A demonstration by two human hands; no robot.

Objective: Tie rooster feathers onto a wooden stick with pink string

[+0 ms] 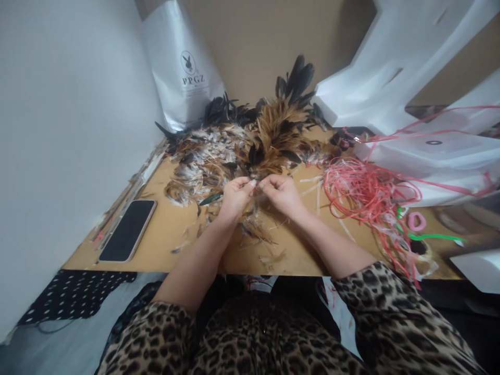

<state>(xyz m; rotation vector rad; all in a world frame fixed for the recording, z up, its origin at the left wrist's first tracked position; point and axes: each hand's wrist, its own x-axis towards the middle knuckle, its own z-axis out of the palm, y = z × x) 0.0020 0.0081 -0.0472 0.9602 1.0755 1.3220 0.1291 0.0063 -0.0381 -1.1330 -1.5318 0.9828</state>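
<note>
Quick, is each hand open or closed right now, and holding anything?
Left hand: closed in a pinch near the feathers; anything held is too small to tell.
Right hand: also pinched closed; what it holds can't be told.

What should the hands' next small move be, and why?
Perhaps lift slightly clear of the feather pile: left hand and right hand are pinched close together at its near edge, where snagging seems possible; anything held is too small to tell.
</note>
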